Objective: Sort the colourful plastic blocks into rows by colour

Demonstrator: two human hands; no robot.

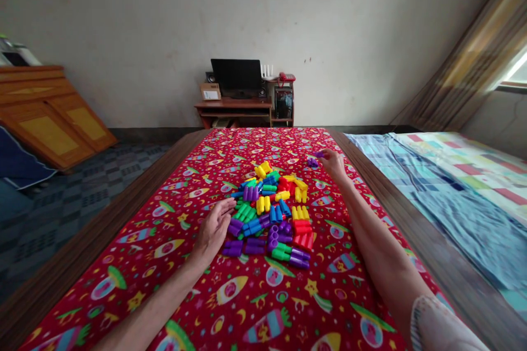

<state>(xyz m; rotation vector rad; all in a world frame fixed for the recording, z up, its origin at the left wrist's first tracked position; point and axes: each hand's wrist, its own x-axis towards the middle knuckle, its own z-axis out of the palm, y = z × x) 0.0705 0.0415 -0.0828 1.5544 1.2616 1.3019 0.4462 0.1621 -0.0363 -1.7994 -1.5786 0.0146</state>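
Note:
A loose pile of plastic building blocks in yellow, red, green, blue and purple lies on the red patterned cloth (242, 285). My left hand (216, 225) rests at the pile's left edge, fingers stretched out, beside a purple block (235, 227) and green blocks (245, 211). Out to the right, beyond the pile, my right hand (332, 163) pinches a purple block (319, 154) between its fingertips. Just under it, another small purple piece (312, 163) sits on the cloth, apart from the pile. Yellow blocks (300, 213) and red blocks (303, 235) form the pile's right side.
The cloth covers a long table with a dark wooden edge (164, 173). To the right is a bed with a blue and checked cover (461, 192). A desk (234, 104) with a monitor (236, 75) stands against the far wall, and a wooden cabinet (49, 115) at left.

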